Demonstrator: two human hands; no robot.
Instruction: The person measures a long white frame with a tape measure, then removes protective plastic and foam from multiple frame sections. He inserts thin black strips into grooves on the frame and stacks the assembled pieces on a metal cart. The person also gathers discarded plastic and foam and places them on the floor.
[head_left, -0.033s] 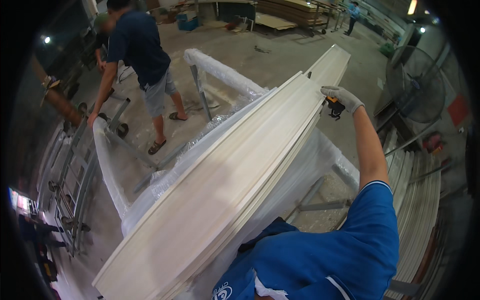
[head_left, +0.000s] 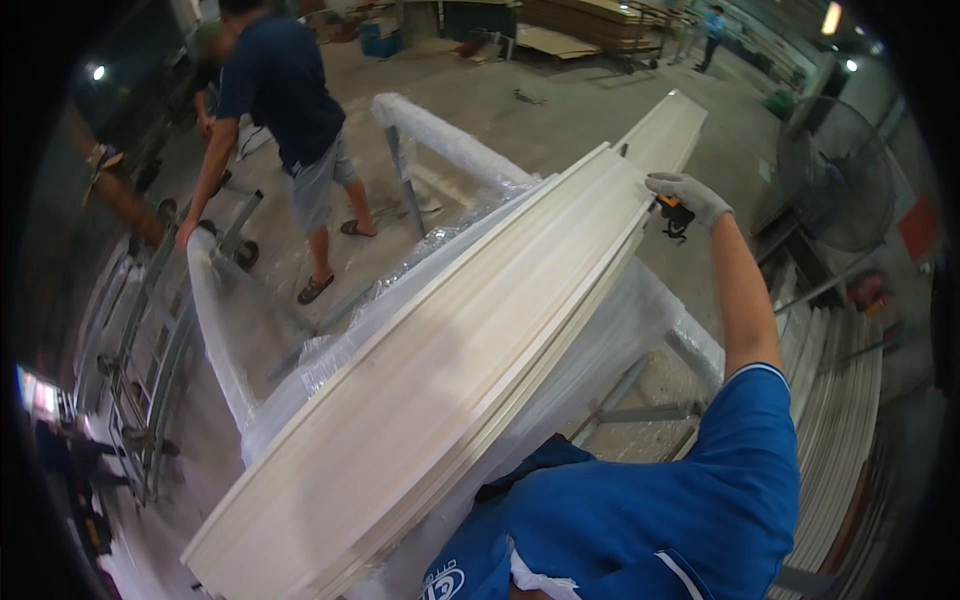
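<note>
1. Left of the panel stack (head_left: 430, 370): wheeled metal rack (head_left: 150, 370); a co-worker (head_left: 280, 90) reaching down to a wrapped rail (head_left: 212, 300).
2. Panel stack, the landmark: pale, long, lying on a plastic-wrapped frame (head_left: 450, 130) in front of the wearer. Long axis runs from lower left, the near end, up to the far end at upper right.
3. Left hand: out of view; grip cannot be told.
4. Right of the stack, at its long edge toward the far end: orange-and-black tape measure (head_left: 676, 212), gripped by the gloved right hand (head_left: 692, 196). Fingertips point left to that edge; contact unclear. Of the 2 hands, only this 1 shows near the stack, most of which lies left and nearward of it.
5. Farther right of the stack: large fan (head_left: 838, 170).
</note>
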